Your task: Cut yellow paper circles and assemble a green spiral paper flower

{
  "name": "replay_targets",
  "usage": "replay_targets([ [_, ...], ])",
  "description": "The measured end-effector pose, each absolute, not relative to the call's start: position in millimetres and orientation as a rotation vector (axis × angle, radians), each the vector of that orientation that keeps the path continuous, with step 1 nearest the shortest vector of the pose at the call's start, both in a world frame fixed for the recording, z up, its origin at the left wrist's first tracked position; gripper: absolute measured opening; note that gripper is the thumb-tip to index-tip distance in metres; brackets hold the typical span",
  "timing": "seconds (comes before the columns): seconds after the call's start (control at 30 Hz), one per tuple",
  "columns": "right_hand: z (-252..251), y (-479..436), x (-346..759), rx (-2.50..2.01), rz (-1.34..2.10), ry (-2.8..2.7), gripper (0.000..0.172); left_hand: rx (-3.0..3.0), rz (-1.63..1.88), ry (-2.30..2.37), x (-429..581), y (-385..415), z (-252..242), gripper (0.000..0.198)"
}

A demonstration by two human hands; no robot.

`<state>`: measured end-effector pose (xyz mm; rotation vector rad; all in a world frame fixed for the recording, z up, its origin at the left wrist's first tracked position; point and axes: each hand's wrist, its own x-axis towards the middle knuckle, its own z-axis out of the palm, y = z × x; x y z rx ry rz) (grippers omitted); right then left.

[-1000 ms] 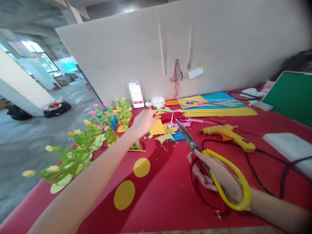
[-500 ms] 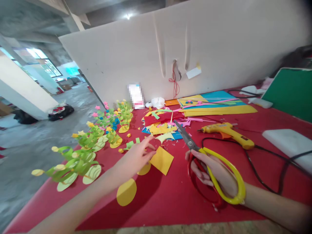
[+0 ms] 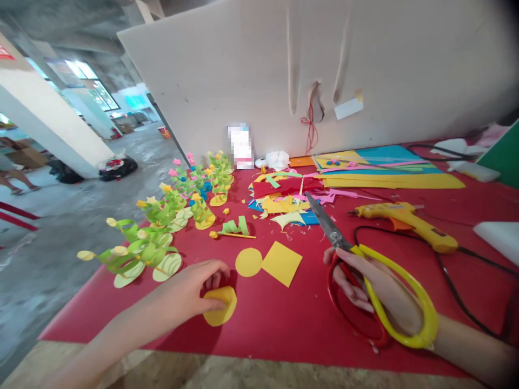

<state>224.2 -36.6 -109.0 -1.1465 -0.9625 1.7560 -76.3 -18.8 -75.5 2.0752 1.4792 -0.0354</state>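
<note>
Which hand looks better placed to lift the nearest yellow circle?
Probably the left hand: it is right at the yellow circle, while the right hand is farther off, holding scissors.

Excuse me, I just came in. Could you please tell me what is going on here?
A person's left hand has its thumb over the nearer yellow circle on the red tabletop. The right hand holds scissors, their tip pointing away from the person. Another yellow circle and a yellow square lie side by side between the hands and the paper scraps. Green paper plants stand on the left.
</note>
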Motion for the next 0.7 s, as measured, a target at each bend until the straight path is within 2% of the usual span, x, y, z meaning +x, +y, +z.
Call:
replay_targets([
  [0.07,-107.8,-37.4,224.5,-1.147,1.754,-0.967,0.024,2.082,-0.034,1.449,-72.2,-16.8,-70.8,0.015],
  [0.13,-107.0,-37.7,224.5,-1.148,1.758,-0.973,0.025,2.089,-0.018,1.412,-64.2,-14.4,-64.8,0.013],
  [0.23,-107.1,-37.0,224.3,-1.149,1.763,-0.972,0.025,2.09,0.012,1.353,-45.5,-7.0,-59.9,0.017],
  [0.33,-107.2,-36.4,224.3,-1.15,1.755,-0.962,0.025,2.133,0.078,1.33,-23.0,7.5,-63.9,0.031],
  [0.53,-106.1,-37.1,224.3,-1.165,1.748,-0.947,0.025,2.242,0.215,1.295,7.9,33.1,-81.7,0.029],
  [0.7,-107.0,-36.0,224.2,-1.18,1.753,-0.951,0.026,2.26,0.208,1.218,14.3,40.1,-87.0,0.039],
])
